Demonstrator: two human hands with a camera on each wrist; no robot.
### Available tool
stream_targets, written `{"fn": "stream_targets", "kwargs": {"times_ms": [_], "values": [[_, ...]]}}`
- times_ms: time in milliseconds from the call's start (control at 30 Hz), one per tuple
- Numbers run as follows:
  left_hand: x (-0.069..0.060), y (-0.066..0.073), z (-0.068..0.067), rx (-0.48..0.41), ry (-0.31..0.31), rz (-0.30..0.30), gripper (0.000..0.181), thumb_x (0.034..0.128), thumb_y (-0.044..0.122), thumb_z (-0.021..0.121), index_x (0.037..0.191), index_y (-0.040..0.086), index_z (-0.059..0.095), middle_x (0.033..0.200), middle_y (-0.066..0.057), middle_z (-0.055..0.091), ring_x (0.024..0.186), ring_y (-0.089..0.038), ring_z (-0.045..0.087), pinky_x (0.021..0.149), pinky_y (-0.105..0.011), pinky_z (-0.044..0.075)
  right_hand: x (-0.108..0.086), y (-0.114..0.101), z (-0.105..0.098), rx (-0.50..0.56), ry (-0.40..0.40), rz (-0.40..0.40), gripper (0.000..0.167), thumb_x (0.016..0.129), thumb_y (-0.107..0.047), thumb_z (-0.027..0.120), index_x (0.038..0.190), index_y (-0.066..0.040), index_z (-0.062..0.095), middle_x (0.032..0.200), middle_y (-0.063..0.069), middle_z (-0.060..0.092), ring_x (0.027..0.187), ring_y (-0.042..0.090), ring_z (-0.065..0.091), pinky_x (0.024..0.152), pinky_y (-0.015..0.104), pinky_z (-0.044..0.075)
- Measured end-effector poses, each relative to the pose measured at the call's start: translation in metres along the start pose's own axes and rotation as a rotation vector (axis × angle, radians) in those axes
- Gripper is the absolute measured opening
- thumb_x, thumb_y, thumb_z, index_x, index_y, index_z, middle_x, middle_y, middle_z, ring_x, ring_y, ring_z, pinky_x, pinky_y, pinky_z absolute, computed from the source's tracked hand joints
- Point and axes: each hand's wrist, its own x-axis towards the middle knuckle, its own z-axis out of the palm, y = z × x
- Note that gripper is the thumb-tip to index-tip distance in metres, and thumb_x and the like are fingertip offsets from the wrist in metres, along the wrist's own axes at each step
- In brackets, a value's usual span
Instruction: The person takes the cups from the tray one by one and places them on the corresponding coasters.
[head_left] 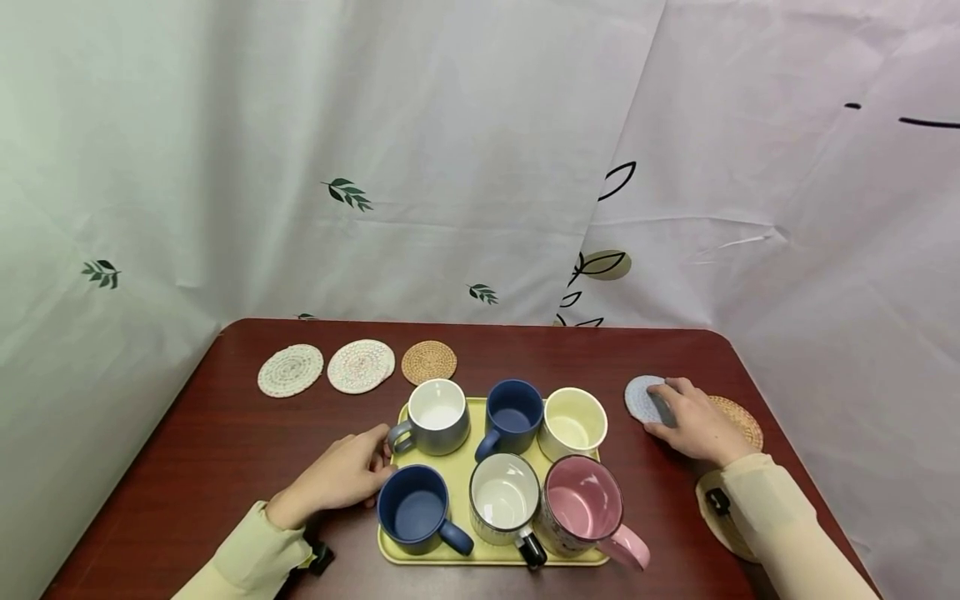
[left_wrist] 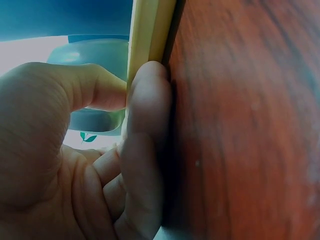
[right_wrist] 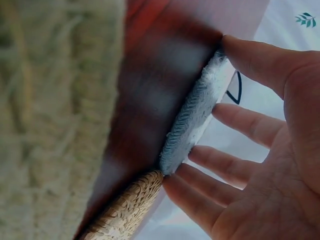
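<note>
My left hand grips the left edge of a yellow tray, with the thumb and a finger pinching its rim in the left wrist view. Mugs crowd the tray: a grey one with white inside, two dark blue ones, a cream one, a white one with a black-tipped handle and a pink one. Over on the right, my right hand touches a light blue round coaster with spread fingertips. The coaster lies on the table, partly covered by the hand.
White, speckled and tan woven coasters lie along the back left of the brown table. A woven coaster sits beside my right hand, and a beige one lies partly under that forearm. Behind hangs a patterned curtain.
</note>
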Motion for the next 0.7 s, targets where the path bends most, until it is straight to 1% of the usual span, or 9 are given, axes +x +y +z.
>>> {"fn": "stream_targets", "kwargs": {"times_ms": [267, 500, 700], "values": [[-0.001, 0.0, 0.0, 0.009, 0.012, 0.003, 0.016, 0.0909, 0.015, 0.068, 0.096, 0.014, 0.053, 0.054, 0.013, 0.055, 0.042, -0.004, 0.056, 0.049, -0.022, 0.044, 0.009, -0.002, -0.001, 0.006, -0.029, -0.002, 0.059, 0.087, -0.028, 0.081, 0.136, -0.002, 0.061, 0.136, 0.032, 0.054, 0.121, 0.052, 0.057, 0.099, 0.066, 0.048], [0.0, -0.001, 0.002, 0.025, 0.017, 0.015, 0.015, 0.0919, 0.015, 0.067, 0.097, 0.014, 0.053, 0.054, 0.015, 0.054, 0.042, -0.002, 0.055, 0.051, -0.022, 0.045, 0.026, -0.012, 0.0, 0.019, -0.038, -0.029, 0.058, 0.086, -0.027, 0.084, 0.134, -0.002, 0.064, 0.136, 0.032, 0.054, 0.121, 0.051, 0.058, 0.101, 0.065, 0.048], [0.001, -0.003, 0.004, 0.034, 0.027, 0.019, 0.015, 0.0912, 0.016, 0.068, 0.097, 0.015, 0.053, 0.053, 0.016, 0.054, 0.041, -0.001, 0.055, 0.051, -0.021, 0.044, 0.043, -0.02, 0.003, 0.023, -0.047, -0.055, 0.059, 0.086, -0.026, 0.084, 0.136, -0.004, 0.064, 0.141, 0.032, 0.053, 0.127, 0.053, 0.055, 0.105, 0.065, 0.046]]}}
